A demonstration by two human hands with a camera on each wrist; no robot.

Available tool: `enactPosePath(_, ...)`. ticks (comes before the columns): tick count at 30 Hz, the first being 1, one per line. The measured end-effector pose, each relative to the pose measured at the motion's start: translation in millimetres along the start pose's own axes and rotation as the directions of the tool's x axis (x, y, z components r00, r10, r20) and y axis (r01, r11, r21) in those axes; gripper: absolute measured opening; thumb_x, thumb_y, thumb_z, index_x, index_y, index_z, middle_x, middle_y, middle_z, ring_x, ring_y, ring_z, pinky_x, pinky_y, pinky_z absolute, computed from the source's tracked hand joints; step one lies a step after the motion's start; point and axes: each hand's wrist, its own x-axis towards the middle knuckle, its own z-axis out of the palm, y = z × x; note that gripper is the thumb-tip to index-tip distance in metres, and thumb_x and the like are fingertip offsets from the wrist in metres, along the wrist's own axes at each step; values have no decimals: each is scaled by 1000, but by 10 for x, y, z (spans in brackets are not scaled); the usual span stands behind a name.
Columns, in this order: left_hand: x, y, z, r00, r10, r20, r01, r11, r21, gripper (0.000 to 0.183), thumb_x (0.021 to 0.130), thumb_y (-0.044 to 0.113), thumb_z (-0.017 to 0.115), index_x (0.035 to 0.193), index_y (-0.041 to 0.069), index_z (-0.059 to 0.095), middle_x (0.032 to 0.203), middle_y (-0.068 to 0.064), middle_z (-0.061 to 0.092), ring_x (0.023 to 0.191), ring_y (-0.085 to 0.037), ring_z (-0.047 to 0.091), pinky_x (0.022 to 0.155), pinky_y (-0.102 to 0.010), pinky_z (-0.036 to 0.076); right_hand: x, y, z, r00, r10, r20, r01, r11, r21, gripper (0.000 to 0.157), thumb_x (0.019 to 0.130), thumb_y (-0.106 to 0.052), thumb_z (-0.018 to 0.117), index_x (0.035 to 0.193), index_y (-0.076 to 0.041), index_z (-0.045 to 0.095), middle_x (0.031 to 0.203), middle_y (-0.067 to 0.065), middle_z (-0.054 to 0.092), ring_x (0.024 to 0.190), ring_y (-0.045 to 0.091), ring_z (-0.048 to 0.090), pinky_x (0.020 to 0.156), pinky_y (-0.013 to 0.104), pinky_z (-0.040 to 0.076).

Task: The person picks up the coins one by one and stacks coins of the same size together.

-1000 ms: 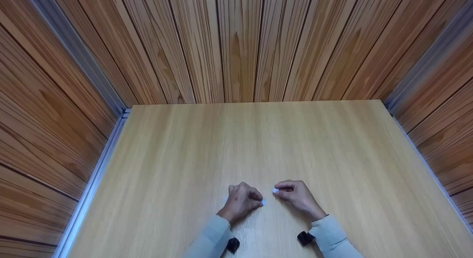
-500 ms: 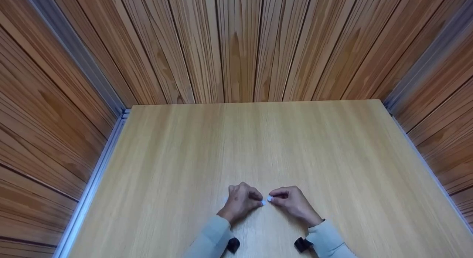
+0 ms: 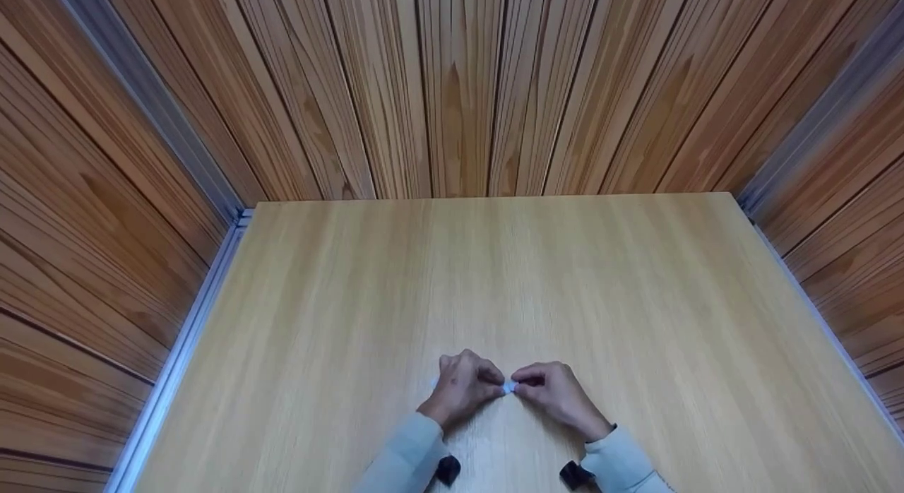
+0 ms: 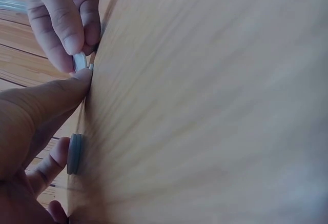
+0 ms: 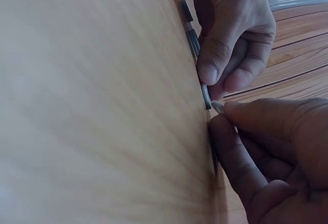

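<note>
My left hand (image 3: 465, 385) and right hand (image 3: 558, 393) meet low on the wooden table (image 3: 487, 288), fingertips almost touching. Between thumb and finger, my right hand pinches a small pale round disc (image 5: 218, 106), held tilted. Another thin disc (image 5: 206, 97) lies on or near the tabletop, its end gripped under my left thumb. The right-hand disc (image 4: 80, 62) sits right by that one's edge; whether they touch I cannot tell. Two stacked grey-green discs (image 4: 75, 154) stand beside the lower fingers of my left hand. What the discs are is unclear.
Beyond the left hand, the right wrist view shows another flat disc (image 5: 186, 9). Wood-plank walls (image 3: 459, 90) enclose the table on its back and sides, with metal rails (image 3: 180, 345) along the side edges. Black wrist cameras (image 3: 448, 470) hang below the sleeves.
My right hand has moved left and slightly toward the person, bringing its disc up to the left hand's disc. The left hand has stayed nearly still.
</note>
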Motion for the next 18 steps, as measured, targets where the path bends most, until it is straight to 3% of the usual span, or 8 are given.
enactPosePath(8, 21, 5, 10, 999, -49, 16, 49, 999, 2, 10, 81, 18, 84, 90, 22, 81, 83, 20, 73, 86, 2, 64, 83, -41, 27, 3, -22, 7, 1000, -13, 12, 14, 1000, -22, 13, 87, -3, 75, 100, -3, 78, 97, 8, 75, 91, 25, 69, 76, 26, 52)
enactPosePath(18, 17, -1, 2, 999, -37, 16, 37, 999, 1, 9, 81, 21, 84, 90, 22, 81, 82, 19, 74, 85, 4, 65, 84, -41, 28, 17, -63, 38, 999, -28, 21, 28, 999, -33, 15, 89, -3, 73, 102, -6, 78, 100, 6, 75, 95, 24, 70, 79, 27, 53)
